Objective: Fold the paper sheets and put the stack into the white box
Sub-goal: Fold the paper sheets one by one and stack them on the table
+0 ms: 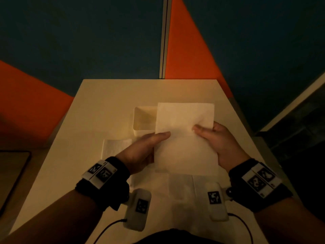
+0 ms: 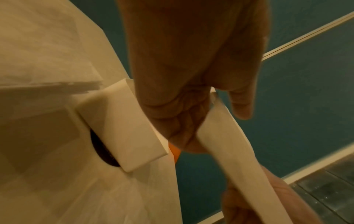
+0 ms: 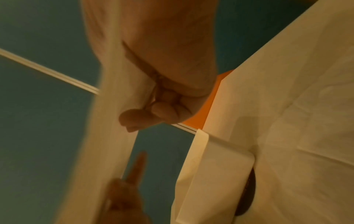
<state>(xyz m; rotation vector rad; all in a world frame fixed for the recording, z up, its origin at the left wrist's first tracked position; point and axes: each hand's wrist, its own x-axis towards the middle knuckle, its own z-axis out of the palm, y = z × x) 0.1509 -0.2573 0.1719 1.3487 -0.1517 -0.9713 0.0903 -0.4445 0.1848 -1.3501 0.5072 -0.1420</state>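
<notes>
Both hands hold a white paper sheet up above the table, in front of the white box. My left hand pinches its left edge, thumb on top. At the right edge, my right hand pinches it the same way. The sheet's far part covers the box's right side. In the left wrist view the left hand grips the paper's edge beside the box. The right wrist view is blurred: the right hand grips the paper, with the box beyond.
A folded paper stack lies left of the box on the table. Flat sheets lie under my hands near the front edge. Blue and orange wall panels stand behind the table. A dark mat sits off to the left.
</notes>
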